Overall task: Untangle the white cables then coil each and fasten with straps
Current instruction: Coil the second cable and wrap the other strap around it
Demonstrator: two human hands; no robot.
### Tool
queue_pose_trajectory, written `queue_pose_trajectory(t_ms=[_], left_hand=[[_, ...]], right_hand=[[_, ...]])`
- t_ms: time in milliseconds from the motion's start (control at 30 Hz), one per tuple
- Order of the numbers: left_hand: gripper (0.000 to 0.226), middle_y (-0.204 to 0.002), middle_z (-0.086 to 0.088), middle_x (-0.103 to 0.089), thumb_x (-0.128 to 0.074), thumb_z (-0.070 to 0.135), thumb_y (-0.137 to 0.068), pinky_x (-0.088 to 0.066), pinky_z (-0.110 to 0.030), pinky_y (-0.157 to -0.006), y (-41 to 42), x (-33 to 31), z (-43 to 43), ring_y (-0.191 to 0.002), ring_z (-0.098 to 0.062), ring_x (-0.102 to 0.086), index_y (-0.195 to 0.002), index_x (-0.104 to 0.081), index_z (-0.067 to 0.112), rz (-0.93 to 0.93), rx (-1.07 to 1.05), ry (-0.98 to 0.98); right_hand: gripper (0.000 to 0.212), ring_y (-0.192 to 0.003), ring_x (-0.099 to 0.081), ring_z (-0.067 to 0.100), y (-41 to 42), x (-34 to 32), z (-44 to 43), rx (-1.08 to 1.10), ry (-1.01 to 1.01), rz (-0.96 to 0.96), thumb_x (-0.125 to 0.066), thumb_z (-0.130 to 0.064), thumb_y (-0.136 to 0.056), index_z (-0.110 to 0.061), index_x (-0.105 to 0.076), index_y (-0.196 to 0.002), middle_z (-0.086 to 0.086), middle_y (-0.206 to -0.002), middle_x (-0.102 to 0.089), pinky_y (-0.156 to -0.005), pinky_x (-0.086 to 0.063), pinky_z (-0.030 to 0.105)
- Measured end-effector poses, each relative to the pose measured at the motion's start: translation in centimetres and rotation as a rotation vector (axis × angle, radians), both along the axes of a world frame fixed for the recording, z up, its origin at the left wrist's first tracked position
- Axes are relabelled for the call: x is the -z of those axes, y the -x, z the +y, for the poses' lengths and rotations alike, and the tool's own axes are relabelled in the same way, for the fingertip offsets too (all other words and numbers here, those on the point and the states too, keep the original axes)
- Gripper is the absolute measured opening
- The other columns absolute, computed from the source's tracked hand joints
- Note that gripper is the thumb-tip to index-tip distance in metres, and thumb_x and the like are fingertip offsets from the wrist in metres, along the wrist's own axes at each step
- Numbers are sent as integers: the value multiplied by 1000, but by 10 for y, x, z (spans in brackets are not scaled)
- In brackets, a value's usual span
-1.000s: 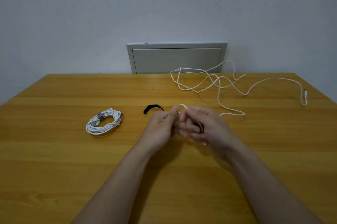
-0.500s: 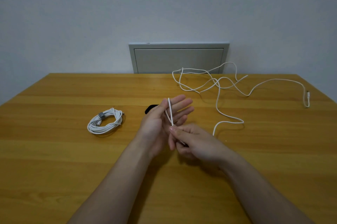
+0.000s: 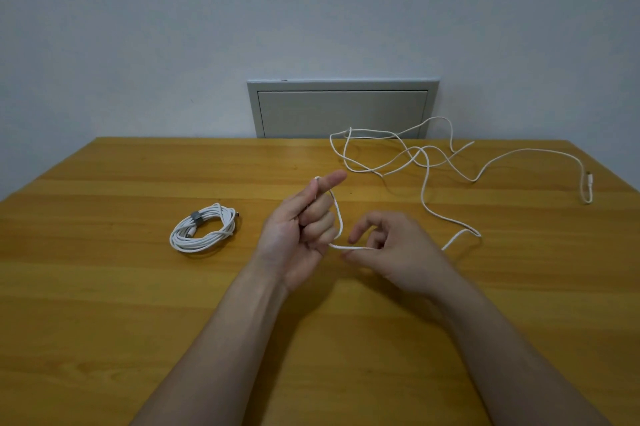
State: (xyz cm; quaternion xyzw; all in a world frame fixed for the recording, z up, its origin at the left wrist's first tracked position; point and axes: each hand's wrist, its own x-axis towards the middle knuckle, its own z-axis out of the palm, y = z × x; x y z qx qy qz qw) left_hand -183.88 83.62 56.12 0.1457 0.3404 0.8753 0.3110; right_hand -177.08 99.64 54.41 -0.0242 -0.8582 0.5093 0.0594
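1. While your left hand (image 3: pixel 294 238) stands palm towards you above the yellow-brown wooden table (image 3: pixel 104 304), its thumb presses the thin, loose white cable (image 3: pixel 349 247) against the side of the outstretched index finger; the other three fingers are curled in.
2. From that pinch the loose white cable runs down round the far side of your curled fingers, bends below them and crosses level to your right hand (image 3: pixel 391 249), just beside the left.
3. Your right hand is lightly closed, back up, and holds the cable between thumb and bent fingers, the index finger arching over it; which fingertips touch it cannot be told.
4. Past your right hand, on its right, the cable drops to the table, makes a small hook, then runs away from your grip to a slack tangle of loops at the table's far edge.
5. One strand leaves that tangle rightwards and ends in a small white connector (image 3: pixel 588 179), well apart from your right hand.
6. Left of your left hand, near but not touching it, a coiled white cable (image 3: pixel 223 217) lies flat on the table, bound by a short grey strap (image 3: pixel 195 217).
7. Beyond the tangle, a pale grey rectangular wall panel (image 3: pixel 343 110) sits in the wall.
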Motion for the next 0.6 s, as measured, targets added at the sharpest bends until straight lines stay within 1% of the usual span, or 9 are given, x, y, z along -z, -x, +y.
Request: queue_pose_trajectory(t_ms=[67,167,200,267,333,433,467,533,600], left_hand=[[32,-58,8,-13,-49,26,-99,-10,-22,-44,-1,-2,-3,-47,-7,-8,-108,-72,6,34,-34,41],[29,-52,10,-15,-55,29,-94,-8,-24,-45,-1,-4,-6,-46,-8,-7,-94,-75,8,89,-124,116],[30,-51,9,-14,-54,29,-94,-8,-24,-45,0,-5,-8,-46,-9,-7,-90,-76,9,100,-137,134],[36,-53,6,-10,-51,31,-95,-9,-26,-47,3,-5,-11,-46,-10,-6,-85,-79,10,136,-133,184],[40,-52,6,-10,-49,32,-97,-8,-28,-47,4,-2,-12,-44,-10,-8,-85,-80,10,224,-93,245],[42,-46,10,-21,-46,31,-103,-9,-28,-45,3,2,-9,-38,-6,-15,-89,-78,9,375,-12,303],[44,-44,7,-25,-44,31,-104,-12,-25,-43,1,2,-8,-37,-6,-18,-87,-77,9,408,-3,333],[48,-42,-1,-38,-40,29,-105,-20,-21,-40,0,2,-8,-35,-9,-23,-78,-73,8,458,-19,408],[50,-47,-11,-52,-37,27,-108,-25,-18,-39,-2,1,-7,-36,-12,-29,-71,-65,8,492,-26,479]], right_hand=[[29,-46,-45,9,1,-1,7,66,-102,37,-90,-32,-69,-19,-64,-72,-7,-49,-56,-54,-38,31],[49,-50,-44,11,-2,-6,17,190,-258,43,-87,-53,-63,-16,-55,-59,-9,-48,-49,-55,-40,34],[54,-50,-42,13,-4,-10,21,217,-258,15,-86,-56,-64,-15,-51,-57,-9,-47,-46,-55,-37,34],[58,-51,-37,14,-9,-19,27,223,-187,-84,-86,-55,-69,-17,-44,-56,-9,-48,-39,-53,-31,31],[54,-48,-32,14,-11,-24,31,178,-11,-182,-85,-49,-73,-21,-42,-57,-5,-51,-36,-49,-25,29],[36,-41,-26,12,-5,-19,35,199,429,-287,-76,-38,-82,-20,-48,-69,-4,-53,-34,-43,-20,23],[28,-40,-30,10,-2,-18,36,229,560,-315,-71,-34,-87,-16,-53,-75,-3,-53,-38,-40,-23,21],[17,-41,-46,11,1,-19,36,290,762,-314,-64,-24,-93,-7,-61,-92,5,-58,-57,-37,-34,19],[13,-49,-60,14,2,-23,36,311,964,-238,-55,-7,-96,0,-60,-106,17,-71,-70,-40,-45,17]])
